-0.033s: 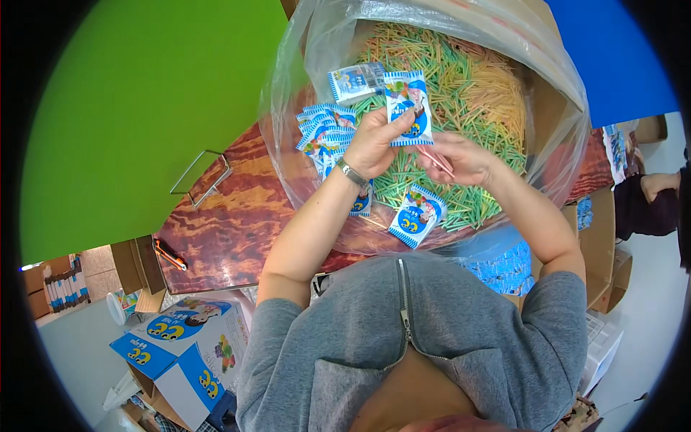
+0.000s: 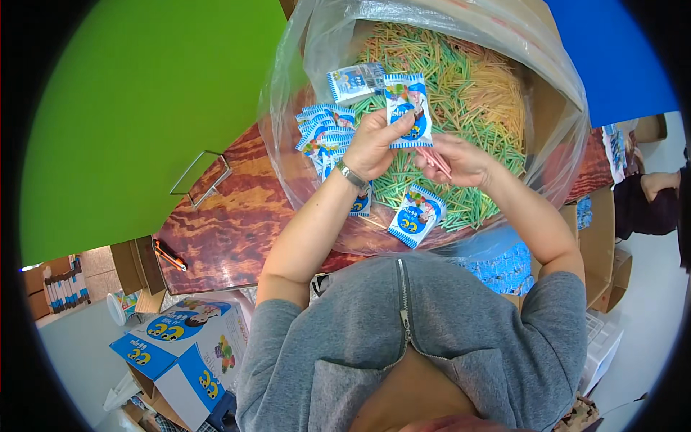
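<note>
My left hand (image 2: 373,146) is closed on a small blue-and-white packet (image 2: 408,97), thumb across its front. Close beside the packet's lower end, my right hand (image 2: 464,162) pinches a small bunch of thin pink sticks (image 2: 436,163). Both hands are over a large heap of thin green, yellow and pink sticks (image 2: 461,79) in a clear plastic bag (image 2: 288,93). Several similar packets (image 2: 327,137) are piled left of my left hand. Another packet (image 2: 358,81) lies just beyond it, and one more packet (image 2: 417,216) rests nearer me, below my right hand.
A red-brown marbled table (image 2: 216,245) carries a bent metal wire stand (image 2: 205,178) and an orange-black cutter (image 2: 170,254). Green (image 2: 144,108) and blue panels (image 2: 619,57) flank the bag. A printed carton (image 2: 187,345) stands lower left. Another person's hand (image 2: 656,186) shows at far right.
My right hand and the pink sticks have shifted very slightly. The packet in my left hand has dipped a touch toward me.
</note>
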Tool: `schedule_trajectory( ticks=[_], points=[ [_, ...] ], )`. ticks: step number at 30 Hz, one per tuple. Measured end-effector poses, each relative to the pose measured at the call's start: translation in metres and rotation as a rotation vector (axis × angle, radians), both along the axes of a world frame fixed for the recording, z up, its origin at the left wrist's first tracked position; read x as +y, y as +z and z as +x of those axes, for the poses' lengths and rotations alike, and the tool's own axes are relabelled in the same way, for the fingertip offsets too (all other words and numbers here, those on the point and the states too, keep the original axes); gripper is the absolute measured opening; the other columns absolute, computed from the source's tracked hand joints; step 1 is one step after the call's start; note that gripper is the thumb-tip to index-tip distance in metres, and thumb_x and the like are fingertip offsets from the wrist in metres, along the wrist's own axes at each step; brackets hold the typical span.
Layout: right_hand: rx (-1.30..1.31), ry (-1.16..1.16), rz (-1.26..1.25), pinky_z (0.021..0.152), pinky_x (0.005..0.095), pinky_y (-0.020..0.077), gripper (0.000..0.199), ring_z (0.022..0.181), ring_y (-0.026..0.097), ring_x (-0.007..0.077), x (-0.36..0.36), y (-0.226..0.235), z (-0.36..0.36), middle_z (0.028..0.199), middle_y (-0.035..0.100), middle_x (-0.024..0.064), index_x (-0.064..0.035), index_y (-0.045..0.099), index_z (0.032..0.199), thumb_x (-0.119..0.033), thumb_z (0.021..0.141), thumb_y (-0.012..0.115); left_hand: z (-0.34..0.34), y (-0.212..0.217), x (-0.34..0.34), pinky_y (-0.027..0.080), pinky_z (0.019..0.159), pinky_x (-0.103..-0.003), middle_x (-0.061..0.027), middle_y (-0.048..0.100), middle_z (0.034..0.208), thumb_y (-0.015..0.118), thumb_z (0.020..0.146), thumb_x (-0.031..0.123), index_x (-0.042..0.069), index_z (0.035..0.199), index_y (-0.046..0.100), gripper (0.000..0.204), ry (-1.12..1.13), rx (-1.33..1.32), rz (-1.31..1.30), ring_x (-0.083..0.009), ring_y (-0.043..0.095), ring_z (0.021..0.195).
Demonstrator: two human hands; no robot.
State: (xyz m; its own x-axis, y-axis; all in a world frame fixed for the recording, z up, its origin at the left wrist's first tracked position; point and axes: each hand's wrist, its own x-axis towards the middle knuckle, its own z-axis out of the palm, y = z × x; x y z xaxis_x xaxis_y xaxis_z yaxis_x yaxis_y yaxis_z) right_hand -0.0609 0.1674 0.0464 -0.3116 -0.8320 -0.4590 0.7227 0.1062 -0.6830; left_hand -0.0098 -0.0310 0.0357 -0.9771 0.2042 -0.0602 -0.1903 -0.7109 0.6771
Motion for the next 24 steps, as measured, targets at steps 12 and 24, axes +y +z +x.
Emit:
schedule_trajectory(
  ticks=[12,24],
  points=[
    [0.176,0.071,0.052,0.058,0.0195,0.0455,0.014,0.075,0.057,0.0058,-0.004,-0.005,0.011,0.090,0.059,-0.0009,-0.0082,0.053,0.107,-0.020,0.099,0.054,0.025,0.007,0.000,0.048,0.078,-0.024,-0.0008,0.069,0.099,0.067,0.092,0.014,0.001,0.107,0.067,0.020,0.119,0.038,-0.202,-0.0062,0.060,0.087],
    [1.669,0.412,0.384,0.065,0.0505,0.0455,0.030,0.075,0.061,0.0428,-0.026,0.139,-0.010,0.083,0.062,0.0224,-0.0045,0.047,0.120,-0.024,0.098,0.052,0.045,0.000,-0.019,0.045,0.053,-0.032,-0.0082,0.063,0.074,0.083,0.071,0.011,0.003,0.077,0.062,0.023,0.741,0.439,-1.281,-0.0223,0.059,0.060]
  ],
)
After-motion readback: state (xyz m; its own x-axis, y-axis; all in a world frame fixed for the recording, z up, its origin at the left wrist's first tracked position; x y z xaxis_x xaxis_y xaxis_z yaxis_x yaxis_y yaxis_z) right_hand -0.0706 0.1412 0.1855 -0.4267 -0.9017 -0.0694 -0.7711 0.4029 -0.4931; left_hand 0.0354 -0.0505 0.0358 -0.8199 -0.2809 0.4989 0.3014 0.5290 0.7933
